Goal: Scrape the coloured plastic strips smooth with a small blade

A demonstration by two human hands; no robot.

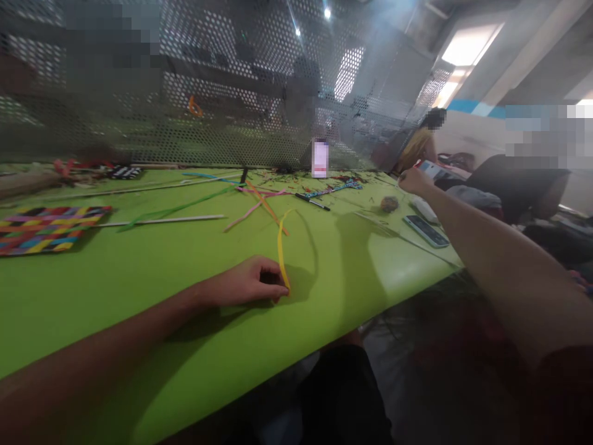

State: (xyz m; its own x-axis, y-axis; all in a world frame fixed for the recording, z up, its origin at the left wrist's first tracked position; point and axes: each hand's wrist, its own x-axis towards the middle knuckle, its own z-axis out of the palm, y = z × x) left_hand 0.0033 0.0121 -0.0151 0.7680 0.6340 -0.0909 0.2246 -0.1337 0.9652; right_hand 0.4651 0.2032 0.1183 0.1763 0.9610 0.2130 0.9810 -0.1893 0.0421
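My left hand point(259, 281) pinches the lower end of a yellow strip point(280, 247) between thumb and fingers, just above the green table point(324, 272). The strip curves upward from the fingertips and casts a shadow to its right. My right hand point(414, 180) is raised over the table's far right side, its fingers curled closed; whatever it holds, if anything, is too small to make out. Orange, pink, green and blue strips point(266, 207) lie crossed beyond my left hand. A black pen point(312, 201) rests beside them.
A colourful woven piece point(50, 230) lies at the left. A phone point(425, 230) lies near the right edge, and a lit phone point(320, 158) stands against the perforated metal panel point(241, 117). Scraps litter the back edge. Other people sit at the right.
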